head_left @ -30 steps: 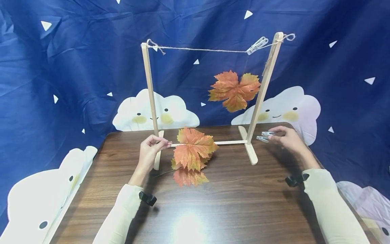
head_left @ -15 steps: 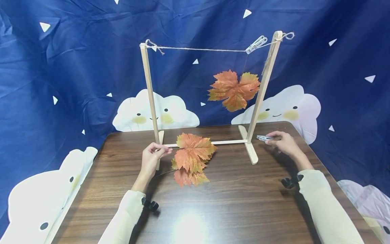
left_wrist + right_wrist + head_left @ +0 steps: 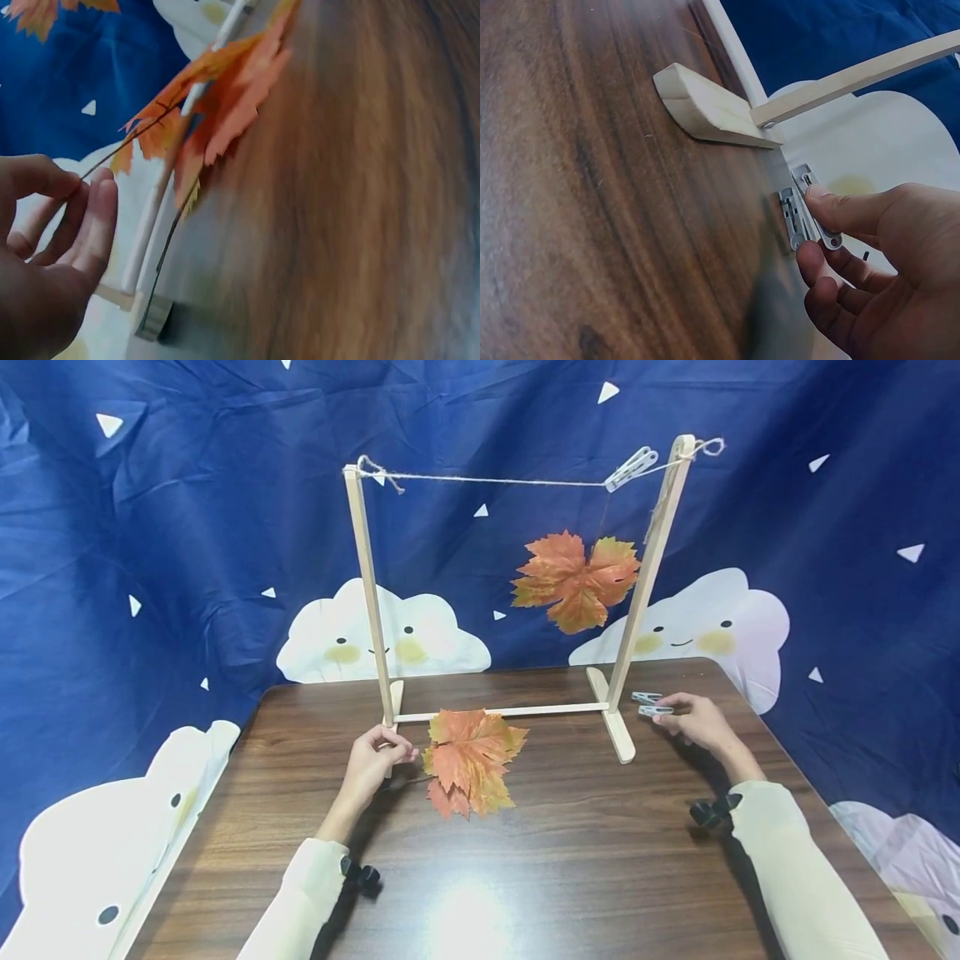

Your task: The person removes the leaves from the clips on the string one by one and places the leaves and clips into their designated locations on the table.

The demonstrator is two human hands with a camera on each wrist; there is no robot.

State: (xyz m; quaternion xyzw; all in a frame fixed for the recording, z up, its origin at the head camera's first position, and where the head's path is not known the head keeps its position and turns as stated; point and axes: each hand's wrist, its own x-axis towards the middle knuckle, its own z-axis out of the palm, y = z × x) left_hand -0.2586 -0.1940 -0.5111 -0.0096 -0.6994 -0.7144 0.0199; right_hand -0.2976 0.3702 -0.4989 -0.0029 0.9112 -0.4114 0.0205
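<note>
Left hand (image 3: 369, 766) pinches orange serrated leaf (image 3: 471, 750), probably light, by brown stem (image 3: 133, 136), best hold; right hand (image 3: 699, 727) pinches grey plastic clothespin (image 3: 655, 711).

Blue cloth backdrop (image 3: 247, 510), bears white triangles (image 3: 108, 425) and smiling clouds (image 3: 450, 639); brown wood-grain table (image 3: 600, 843), shows bright glare (image 3: 468, 918).

Head view looks forward and down; closer wrist views share the table (image 3: 592, 835).

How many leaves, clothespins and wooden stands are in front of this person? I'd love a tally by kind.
Orange autumn leaves: 3
Clothespins: 3
Wooden stand: 1
Total: 7
</note>
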